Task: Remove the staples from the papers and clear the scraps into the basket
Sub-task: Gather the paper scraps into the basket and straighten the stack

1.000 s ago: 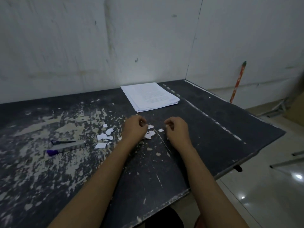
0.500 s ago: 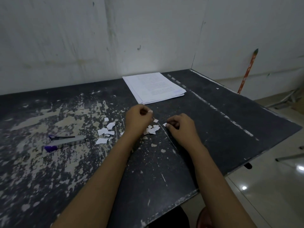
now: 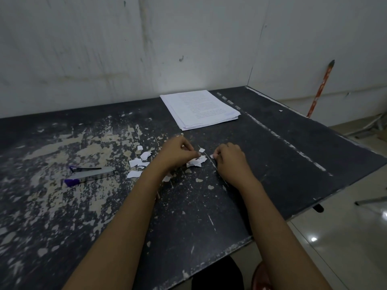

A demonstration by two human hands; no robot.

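Both my hands sat curled over the scrap pile mid-surface. Left hand pinched narrow on 1 torn scrap; right hand pinched another small scrap at its fingertips. Main scraps lay between the 2 hands, nearer the left; more scraps spread left of that wrist toward the stapler. Papers stacked straight ahead, long axis running away from me. Basket not in view, so couldn't judge drop direction.
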